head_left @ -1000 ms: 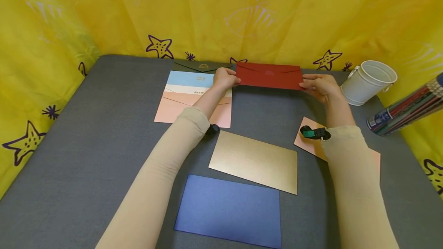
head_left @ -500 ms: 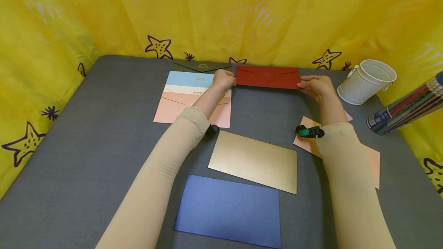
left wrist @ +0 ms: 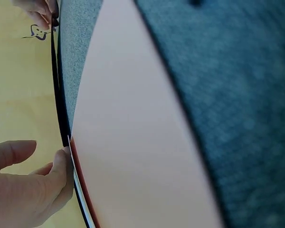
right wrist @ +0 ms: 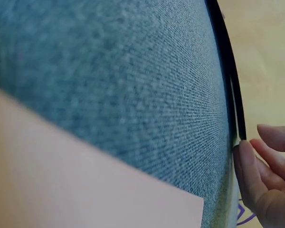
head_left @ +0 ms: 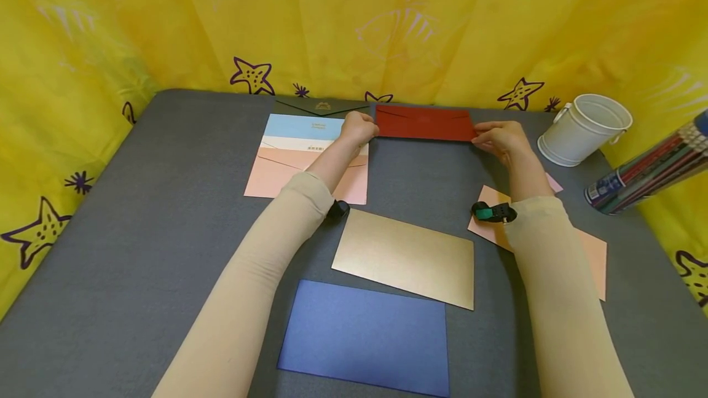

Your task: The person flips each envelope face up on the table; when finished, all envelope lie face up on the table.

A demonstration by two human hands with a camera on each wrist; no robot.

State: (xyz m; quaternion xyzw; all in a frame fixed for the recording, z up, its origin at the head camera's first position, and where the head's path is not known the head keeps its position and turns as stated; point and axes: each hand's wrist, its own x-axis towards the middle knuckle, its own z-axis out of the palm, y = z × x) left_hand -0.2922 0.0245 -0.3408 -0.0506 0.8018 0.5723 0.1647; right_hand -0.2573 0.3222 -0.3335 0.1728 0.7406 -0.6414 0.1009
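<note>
A dark red envelope (head_left: 423, 123) lies low along the far edge of the grey table (head_left: 166, 201), flap side up. My left hand (head_left: 359, 128) pinches its left end and my right hand (head_left: 498, 136) holds its right end. The left wrist view shows my left thumb (left wrist: 61, 171) against the envelope's thin red edge (left wrist: 84, 190). In the right wrist view my right hand (right wrist: 263, 175) has its fingertips at the envelope's dark edge (right wrist: 230, 80).
Left of the red one lies a pile of pink (head_left: 276, 174), light blue (head_left: 298, 126) and dark green (head_left: 323, 106) envelopes. Nearer me lie a gold envelope (head_left: 406, 258) and a blue one (head_left: 365, 336). A pink envelope (head_left: 592, 253), a white bucket (head_left: 583, 129) and a tube (head_left: 647, 174) stand right.
Both hands have lowered the red envelope and shifted it slightly left; it now lies flatter near the table's far edge. Nothing else has moved.
</note>
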